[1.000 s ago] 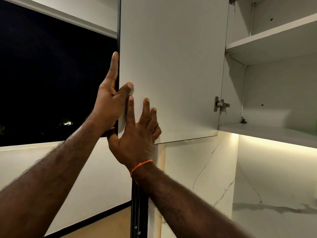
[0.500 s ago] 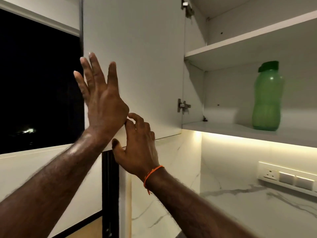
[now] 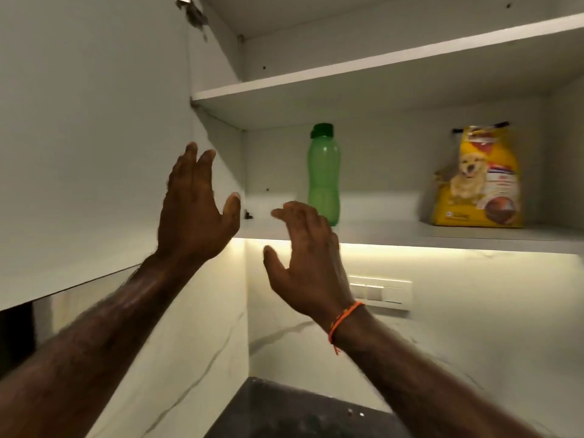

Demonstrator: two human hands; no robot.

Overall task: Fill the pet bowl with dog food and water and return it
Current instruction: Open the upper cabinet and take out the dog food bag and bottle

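Note:
A green water bottle with a dark green cap stands upright on the lower shelf of an open wall cabinet. Farther right on the same shelf stands a yellow dog food bag with a dog pictured on it. My left hand is raised with fingers spread, in front of the cabinet's left side and holding nothing. My right hand, with an orange thread at the wrist, hovers open just below and left of the bottle, apart from it. No pet bowl is in view.
The white cabinet door stands swung open at the left. An upper shelf holds nothing visible. Under the cabinet are a light strip, a marble backsplash with a switch panel, and a dark countertop at the bottom.
Both hands have left the cabinet door, which now stands fully open. The view has swung right, bringing the dog food bag into sight. My right hand has moved toward the bottle.

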